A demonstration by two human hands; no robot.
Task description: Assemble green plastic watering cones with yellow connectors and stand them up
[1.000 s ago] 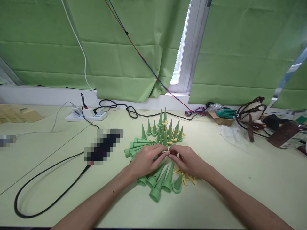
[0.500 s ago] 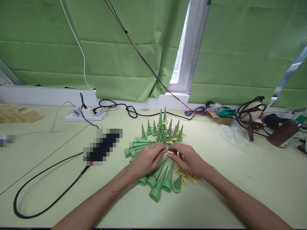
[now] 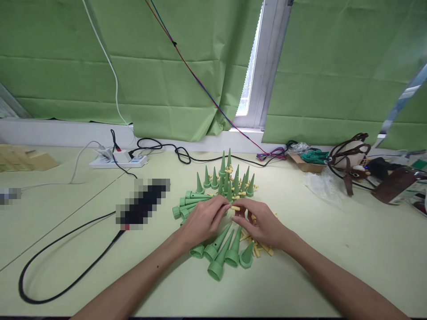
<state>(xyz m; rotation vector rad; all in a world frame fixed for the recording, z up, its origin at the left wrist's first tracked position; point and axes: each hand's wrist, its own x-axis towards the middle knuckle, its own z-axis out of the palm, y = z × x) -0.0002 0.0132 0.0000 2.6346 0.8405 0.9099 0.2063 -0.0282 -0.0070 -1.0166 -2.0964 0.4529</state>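
Hanging across the back, green curtains (image 3: 167,89) part at a narrow strip of window. Below them spreads a pale table (image 3: 333,266), with a white power strip (image 3: 118,163) lying near its far left side. Over the middle of the table the two hands nearly meet. The left hand (image 3: 205,220) has thumb and forefinger pinched together on a small part; the right hand (image 3: 262,222) is curled, thumb and forefinger a little apart (whether its forefinger touches that part, I cannot tell). Beyond the hands, green cones (image 3: 251,186) stand point up in a cluster; more lie on their sides, some left of the left hand, others nearer the person. Loose yellow pieces (image 3: 267,250) are heaped below the right hand. Smallest is the pinched yellow piece (image 3: 235,208), between both sets of fingertips, above the table.
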